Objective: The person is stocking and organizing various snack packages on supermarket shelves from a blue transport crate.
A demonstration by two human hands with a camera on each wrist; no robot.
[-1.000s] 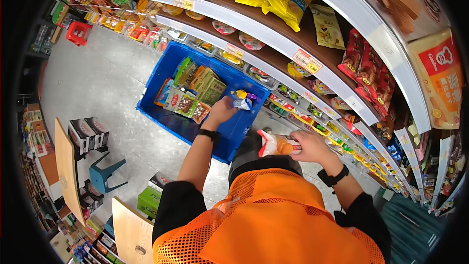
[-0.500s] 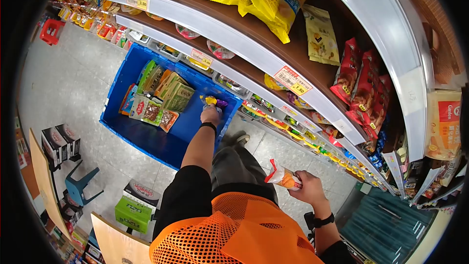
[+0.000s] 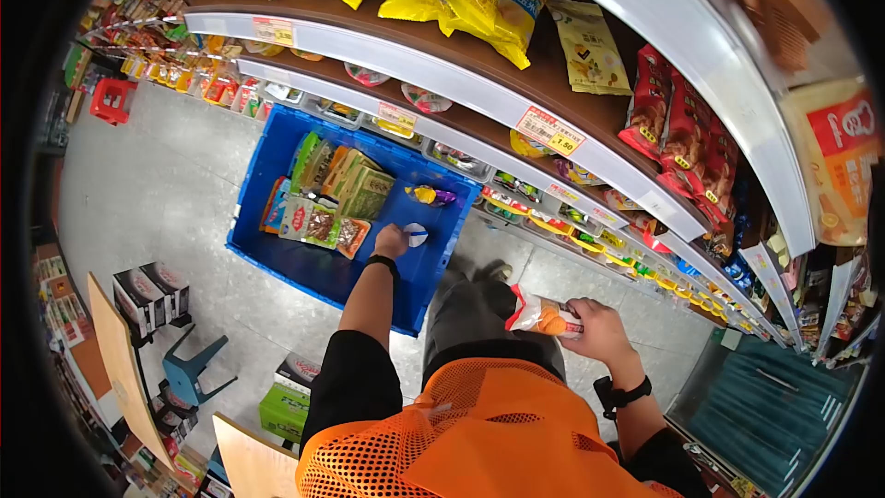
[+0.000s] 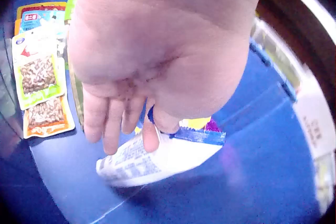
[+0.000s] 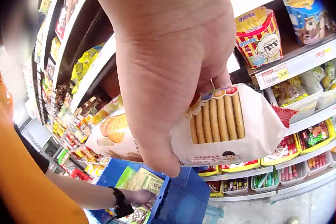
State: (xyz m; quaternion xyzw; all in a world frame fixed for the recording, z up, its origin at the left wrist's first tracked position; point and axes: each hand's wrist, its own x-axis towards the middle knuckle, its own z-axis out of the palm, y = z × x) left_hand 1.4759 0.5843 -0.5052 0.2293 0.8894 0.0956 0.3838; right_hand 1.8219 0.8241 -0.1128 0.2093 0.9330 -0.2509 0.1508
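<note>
The left hand [image 3: 391,241] is shifting away from a yellow-and-purple packet [image 3: 430,195] inside the blue plastic crate [image 3: 415,284], its fingers pinching a white, blue-edged packet [image 4: 170,165]; the right hand [image 5: 163,66] is gripping a white biscuit packet [image 5: 262,124] outside it.

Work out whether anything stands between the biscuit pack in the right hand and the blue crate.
In the head view, a grey trouser leg lies between the biscuit pack and the blue crate, probably lower than the pack. The right wrist view shows nothing between them.
</note>
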